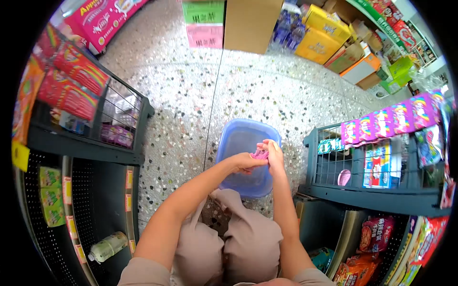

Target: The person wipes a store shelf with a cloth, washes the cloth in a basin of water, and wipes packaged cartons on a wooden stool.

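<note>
A blue plastic basin [224,148] stands on the floor just ahead of my knees, with what looks like water in its bottom. Over it, both hands grip a bunched pink cloth [260,154]. My left hand [244,162] is closed around the cloth's left side, thumb pointing right. My right hand [275,157] is closed on the cloth's right end, its fingers bent toward the left. Much of the cloth is hidden inside the hands.
Shelving with a bottle [109,247] and red snack packs [76,95] flanks me on the left. At right, a rack [329,188] carries purple packets [381,123]. A cardboard box [253,24] and yellow cartons [319,43] stand ahead on the speckled floor [176,105].
</note>
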A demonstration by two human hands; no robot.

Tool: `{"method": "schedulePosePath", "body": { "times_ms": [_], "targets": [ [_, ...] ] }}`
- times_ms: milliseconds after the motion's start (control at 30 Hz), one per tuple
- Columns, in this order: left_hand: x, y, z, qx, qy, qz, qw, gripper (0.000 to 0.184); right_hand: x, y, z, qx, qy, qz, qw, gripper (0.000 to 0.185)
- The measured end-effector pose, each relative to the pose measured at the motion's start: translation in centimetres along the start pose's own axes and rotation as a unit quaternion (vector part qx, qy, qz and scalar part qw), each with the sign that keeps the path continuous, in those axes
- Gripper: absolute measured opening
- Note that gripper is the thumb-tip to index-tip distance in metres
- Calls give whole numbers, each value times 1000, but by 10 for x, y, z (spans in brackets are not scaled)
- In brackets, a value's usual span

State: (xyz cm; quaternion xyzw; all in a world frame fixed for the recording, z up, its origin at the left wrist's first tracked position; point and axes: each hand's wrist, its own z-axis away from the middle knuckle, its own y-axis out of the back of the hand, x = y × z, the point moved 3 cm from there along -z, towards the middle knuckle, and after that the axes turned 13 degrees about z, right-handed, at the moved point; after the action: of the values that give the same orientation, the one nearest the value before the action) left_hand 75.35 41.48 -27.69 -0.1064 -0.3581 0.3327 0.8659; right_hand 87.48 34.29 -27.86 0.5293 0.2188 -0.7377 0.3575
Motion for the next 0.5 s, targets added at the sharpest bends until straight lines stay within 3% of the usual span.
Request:
{"method": "schedulePosePath", "body": {
  "times_ms": [33,133,167,267,300,400,467,500],
  "targets": [
    [18,-7,20,-19,-19,-6,1000,43,-23,4,8,-21,-19,4,1000,31],
    [61,-24,77,39,-118,60,990,52,-91,3,26,-48,43,-19,998,31],
    [68,-20,76,25,-177,98,979,48,-88,5,8,-42,168,57,983,32],
    [88,-5,85,17,-332,207,920,42,-185,-15,63,-106,90,146,979,34],
    [100,-29,136,58,-316,217,922,40,-199,-18,60,-139,103,196,965,35],
    [106,-31,187,100,-414,110,898,43,-230,-39,76,-184,209,215,936,38],
    [102,-39,233,133,-369,95,915,41,-242,-49,81,-204,260,230,915,39],
    [91,-32,233,105,-397,118,904,39,-246,-54,88,-219,272,245,904,39]
  ]
}}
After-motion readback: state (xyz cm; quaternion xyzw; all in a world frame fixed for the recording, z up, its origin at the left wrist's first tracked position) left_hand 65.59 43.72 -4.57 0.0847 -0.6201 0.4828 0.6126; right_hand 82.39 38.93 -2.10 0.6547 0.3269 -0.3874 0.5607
